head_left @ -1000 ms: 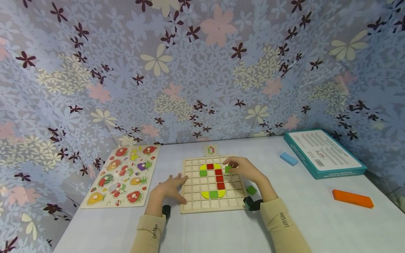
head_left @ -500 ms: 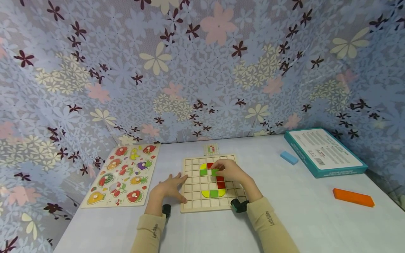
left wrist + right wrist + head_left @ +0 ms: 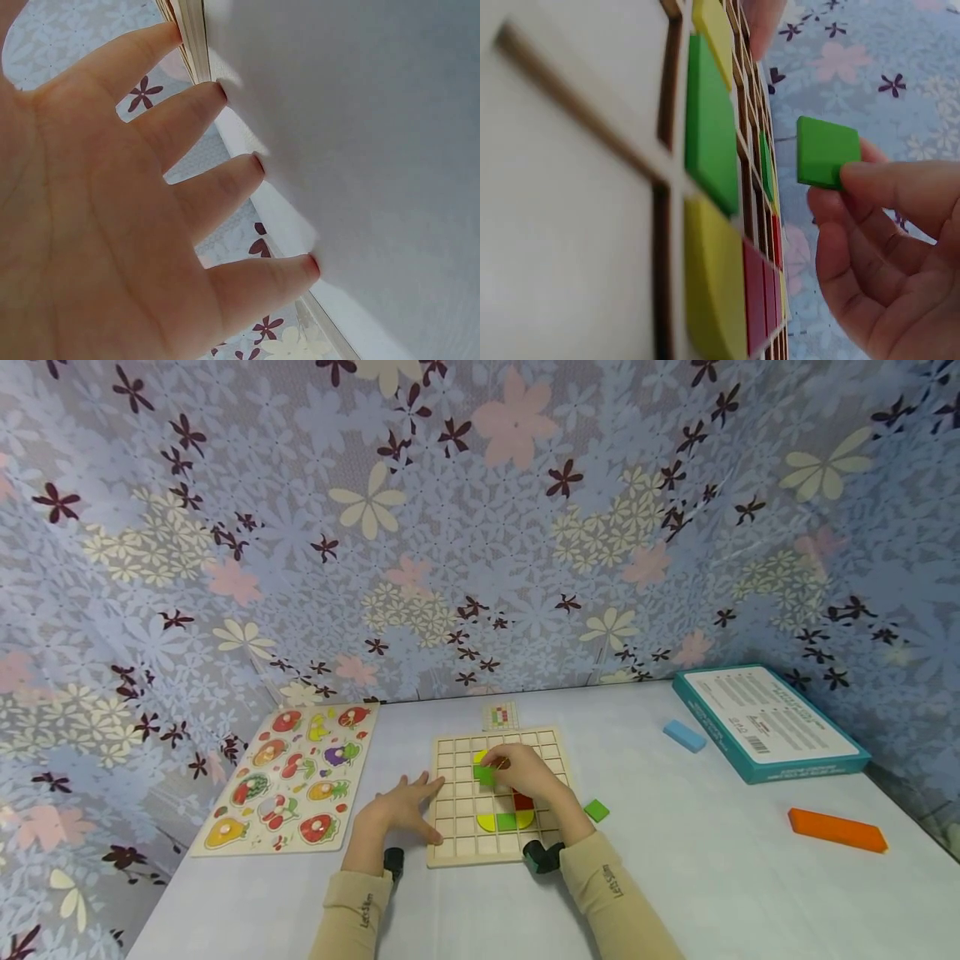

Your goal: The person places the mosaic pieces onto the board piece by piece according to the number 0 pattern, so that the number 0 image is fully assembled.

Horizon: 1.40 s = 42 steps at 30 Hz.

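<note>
Over the wooden grid board (image 3: 457, 852), my right hand (image 3: 521, 772) pinches a green square tile (image 3: 826, 152) between thumb and fingers; the right wrist view has it raised off the board. Set in the grid are yellow rounded tiles (image 3: 487, 822), a green tile (image 3: 506, 821) and red tiles (image 3: 522, 802), some hidden under the right hand. My left hand (image 3: 401, 810) lies at the board's left edge, fingers spread and straight. In the left wrist view, its fingertips (image 3: 304, 266) rest on the white tabletop, with one finger at the board's side.
A small pattern card (image 3: 500, 716) lies behind the board. One loose green tile (image 3: 596, 810) is to its right. A fruit puzzle board (image 3: 288, 777) stands left. Farther right are a blue block (image 3: 684, 736), an orange block (image 3: 837, 831) and a teal box (image 3: 772, 722).
My right hand has moved left across the board with the green tile, from its right side to near the pattern's upper left. The left hand has stayed in place.
</note>
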Motion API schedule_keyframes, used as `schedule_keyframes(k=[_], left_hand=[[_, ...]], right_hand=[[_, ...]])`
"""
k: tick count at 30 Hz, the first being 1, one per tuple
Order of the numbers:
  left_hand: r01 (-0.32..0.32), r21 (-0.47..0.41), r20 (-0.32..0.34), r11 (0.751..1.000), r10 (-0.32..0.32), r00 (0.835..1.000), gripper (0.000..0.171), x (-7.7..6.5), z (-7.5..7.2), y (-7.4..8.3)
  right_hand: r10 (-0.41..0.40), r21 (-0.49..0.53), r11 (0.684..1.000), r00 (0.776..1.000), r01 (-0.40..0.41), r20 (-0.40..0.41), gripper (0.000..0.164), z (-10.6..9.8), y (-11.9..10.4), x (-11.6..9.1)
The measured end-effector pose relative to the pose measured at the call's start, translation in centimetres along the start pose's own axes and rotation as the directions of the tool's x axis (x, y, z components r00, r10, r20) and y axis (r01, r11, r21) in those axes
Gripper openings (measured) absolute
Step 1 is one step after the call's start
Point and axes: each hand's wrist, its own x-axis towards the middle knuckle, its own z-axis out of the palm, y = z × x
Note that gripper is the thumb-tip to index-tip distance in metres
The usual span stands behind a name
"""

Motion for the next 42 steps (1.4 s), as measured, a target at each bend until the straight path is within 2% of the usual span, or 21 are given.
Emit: schedule_keyframes(k=[8,16,29,36,42], left_hand=[[-0.010,0.001,-0.006,1.000,0.010,1.000,0.095,0.0,0.2,-0.2],[-0.004,0.000,0.001,1.000,0.004,1.000,0.094,-0.1,0.1,-0.1],[-0.003,-0.014,-0.002,1.000,0.003,1.000,0.095,-0.2,0.1,0.0],[-0.003,-0.006,0.004,1.000,0.003,1.000,0.094,0.0,0.1,0.0],[0.002,0.001,0.002,1.000,-0.002,1.000,0.093,0.1,0.1,-0.1]], right_hand=[[0.002,-0.002,1.000,1.000,-0.002,-0.002,0.021,0.7,-0.5,-0.2],[-0.034,-0.060,0.998,0.999,0.033,-0.008,0.020,1.1,-0.4,-0.1],[-0.016,-0.130,0.991,1.000,0.017,0.011,0.013,1.3,-0.5,-0.3],[0.024,-0.221,0.975,0.999,-0.017,0.028,0.020,1.3,-0.5,-0.1],[0.002,-0.267,0.964,0.998,0.015,0.065,0.024,1.3,-0.4,0.0]])
